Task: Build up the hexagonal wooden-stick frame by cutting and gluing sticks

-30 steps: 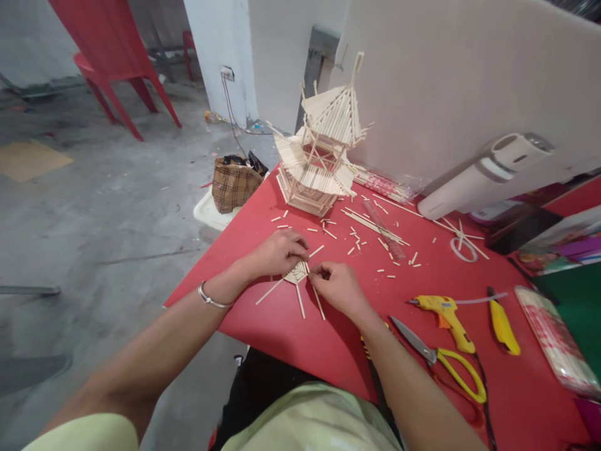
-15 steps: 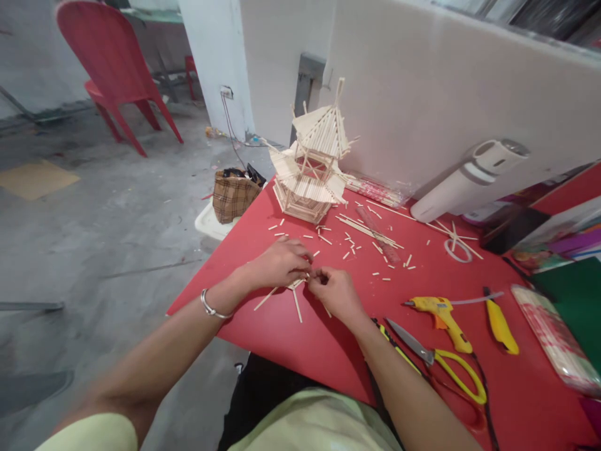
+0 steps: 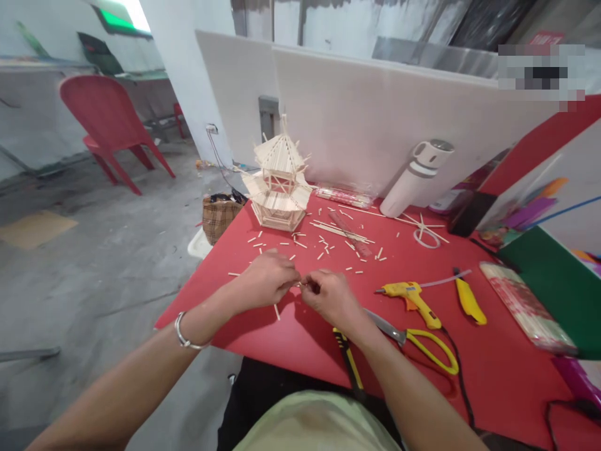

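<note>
Over the red table, my left hand point(image 3: 270, 275) and my right hand point(image 3: 331, 297) meet with closed fingertips. A short, pale wooden stick point(image 3: 299, 284) shows between the two pinches, most of it hidden by the fingers. Below my left hand, a thin wooden stick point(image 3: 277, 311) pokes out over the table, and another stick point(image 3: 233, 274) sticks out at its left. Whether these are joined under the hand is hidden. Farther back stands a two-tiered pagoda model point(image 3: 280, 181) built of wooden sticks. Short cut stick pieces point(image 3: 323, 244) lie scattered between it and my hands.
Right of my hands lie a yellow glue gun point(image 3: 413, 300), scissors point(image 3: 432, 351), a yellow cutter point(image 3: 469, 300) and a black-yellow tool point(image 3: 348, 360). A white tumbler point(image 3: 413, 181), a ruler point(image 3: 350, 232) and stick packs point(image 3: 526, 307) are farther off. The table edge point(image 3: 188, 282) runs along the left.
The view has tilted up and shifted right. My hands stay close together, and the sticks fanned out beneath them are now more covered by my left hand.
</note>
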The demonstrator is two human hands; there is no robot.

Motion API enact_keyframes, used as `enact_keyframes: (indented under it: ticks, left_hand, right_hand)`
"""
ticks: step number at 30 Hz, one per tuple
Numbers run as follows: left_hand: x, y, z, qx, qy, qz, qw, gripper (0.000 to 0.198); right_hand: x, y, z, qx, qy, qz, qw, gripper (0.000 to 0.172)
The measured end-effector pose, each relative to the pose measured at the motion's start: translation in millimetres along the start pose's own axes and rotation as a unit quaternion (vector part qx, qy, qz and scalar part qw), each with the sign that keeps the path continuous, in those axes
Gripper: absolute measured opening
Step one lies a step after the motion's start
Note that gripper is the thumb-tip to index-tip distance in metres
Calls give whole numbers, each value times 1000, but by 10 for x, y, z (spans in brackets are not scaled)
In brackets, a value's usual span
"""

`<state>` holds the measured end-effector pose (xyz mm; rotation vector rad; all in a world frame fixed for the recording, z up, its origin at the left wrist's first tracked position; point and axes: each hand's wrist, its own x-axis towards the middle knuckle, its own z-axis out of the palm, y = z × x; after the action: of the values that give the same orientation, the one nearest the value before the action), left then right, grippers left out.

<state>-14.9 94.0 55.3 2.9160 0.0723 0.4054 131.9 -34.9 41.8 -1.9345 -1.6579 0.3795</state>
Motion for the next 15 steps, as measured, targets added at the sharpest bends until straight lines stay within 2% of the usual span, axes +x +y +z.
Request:
enact_keyframes:
  ticks: [2,4,7,9,11,13,15]
  left_hand:
    - [33,119,16,-10,21,-9,1000,22]
    - [60,214,38,-44,65,-46,996,22]
    - [81,310,62,-147,139,-169,964,23]
    - [87,360,69,-239,163,-273,918,22]
    - [98,410,72,-334,174,-348,859,23]
    - [119,462,71,-416,190,-380,804,24]
    - [145,506,64,-471,207,-391,763,27]
  right_hand:
    - [-106,5,-96,-37,18,-8,999,12]
    - [-265,-1,-208,-64,60,-12,996,18]
    - [-638,16,-314,-108,109,9,988,27]
    - [-942,76,-281,-175,107,53,977,40]
    - [-1221,177,-163,-228,91,85,966,63]
    - [-1424,294,-7,-250,69,110,959,73]
    - [-1529,393,123,-248,41,130,959,71]
